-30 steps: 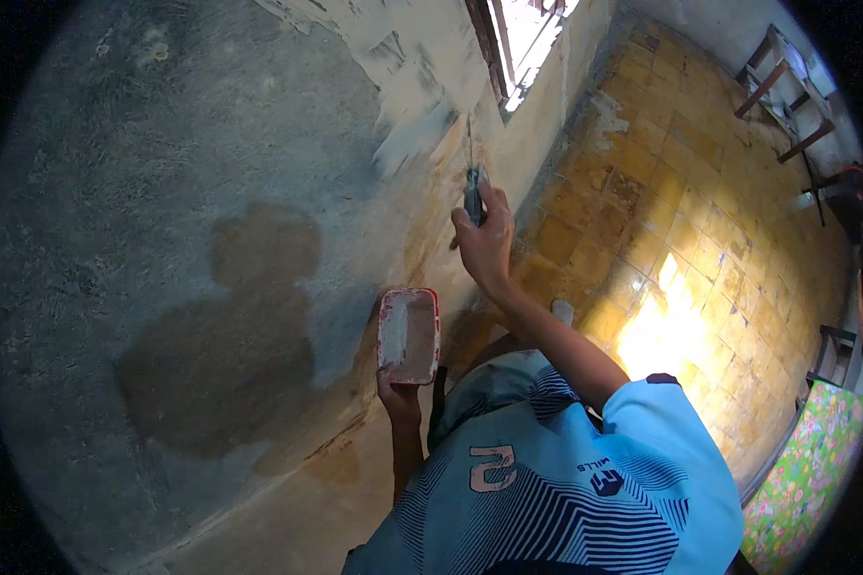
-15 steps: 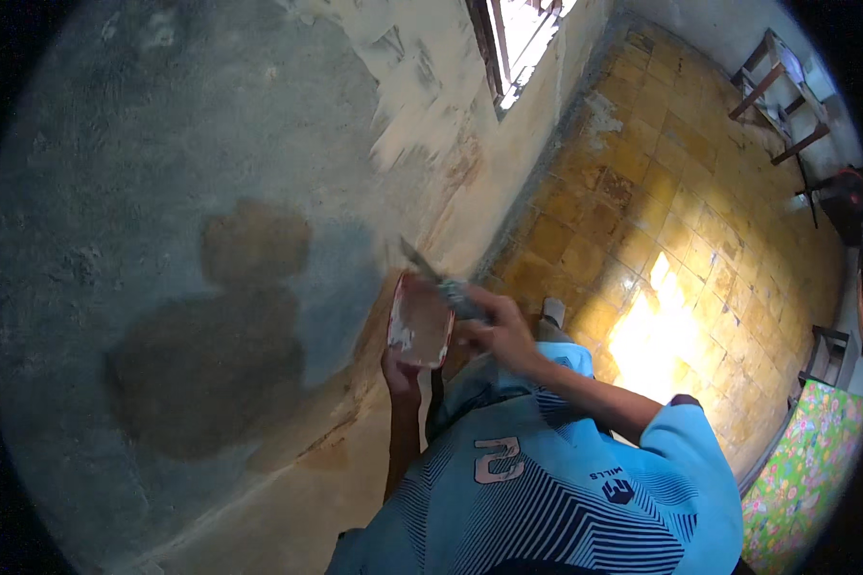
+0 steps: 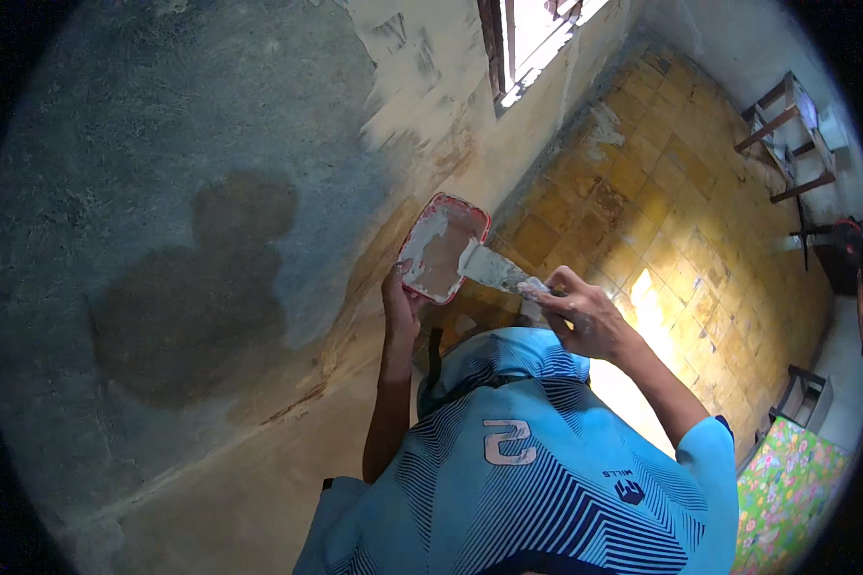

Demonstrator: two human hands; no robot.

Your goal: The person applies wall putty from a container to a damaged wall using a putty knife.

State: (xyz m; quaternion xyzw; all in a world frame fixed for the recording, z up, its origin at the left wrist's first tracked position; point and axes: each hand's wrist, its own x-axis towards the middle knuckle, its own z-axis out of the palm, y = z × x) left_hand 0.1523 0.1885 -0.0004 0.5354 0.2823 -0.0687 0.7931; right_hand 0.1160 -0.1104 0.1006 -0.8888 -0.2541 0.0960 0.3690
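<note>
My left hand [image 3: 401, 287] is closed on the edge of a rectangular red-rimmed container [image 3: 441, 251] with pale, pasty filler smeared inside, held beside the wall. My right hand [image 3: 580, 311] grips a putty knife [image 3: 494, 268], its wide metal blade smeared with pale filler at the container's right edge. Behind them the wall [image 3: 221, 115] is mottled grey, with cream patches and streaks toward the window and a brownish stained band lower down.
A barred window [image 3: 530, 43] is at top. Yellow floor tiles [image 3: 642, 172] stretch right. A wooden stand [image 3: 786, 134] stands against the far wall, a dark object [image 3: 849, 249] nearby, and a green floral-covered surface [image 3: 786, 489] at lower right.
The container has risen and tilted to the right. My right hand has brought the knife down from the wall to the container, then moved rightward with the blade at its rim.
</note>
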